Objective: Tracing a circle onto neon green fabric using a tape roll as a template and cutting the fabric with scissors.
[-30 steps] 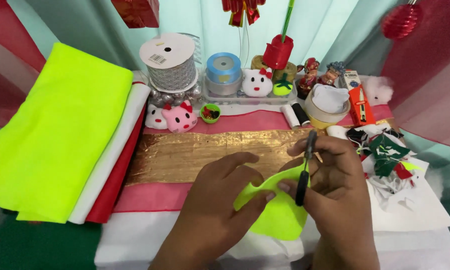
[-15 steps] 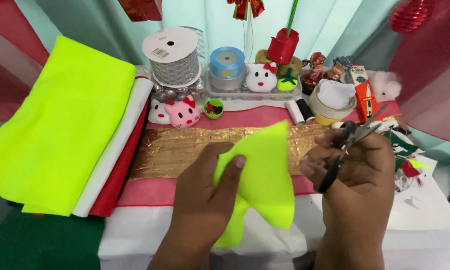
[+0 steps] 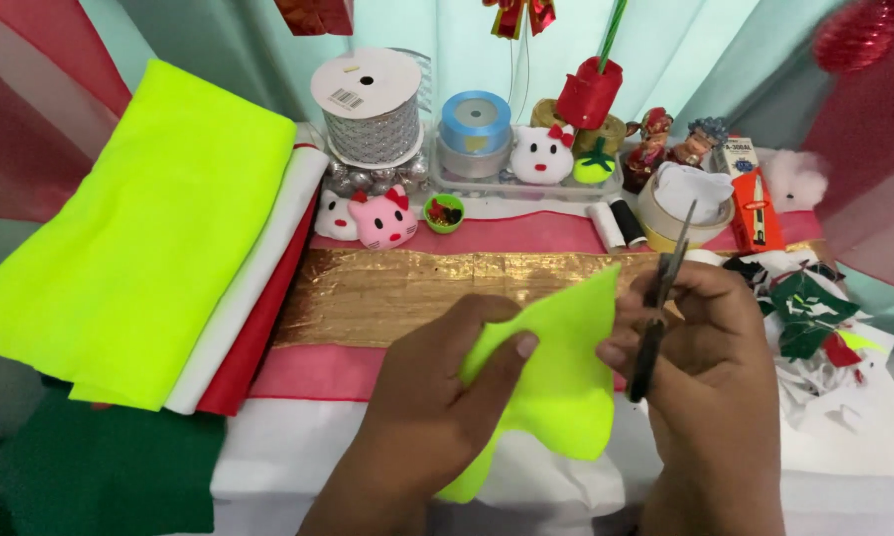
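The left hand (image 3: 432,417) pinches a cut piece of neon-yellow felt (image 3: 556,367), thumb on the front face and fingers behind it, holding it up above the near edge of the desk (image 3: 298,467). The felt stands between the two hands, its pointed top rising toward the gold foil strip (image 3: 407,293) that runs across the desk's middle. The right hand (image 3: 710,372) is just beside the felt's right edge, closed around a pair of scissors (image 3: 657,308); the blades point up and away toward the far edge and look nearly shut, clear of the felt. Along the desk's left edge lies a stack of folded felt sheets (image 3: 139,248), neon yellow on top of white and red. At the right edge lie green and red felt scraps (image 3: 804,318).
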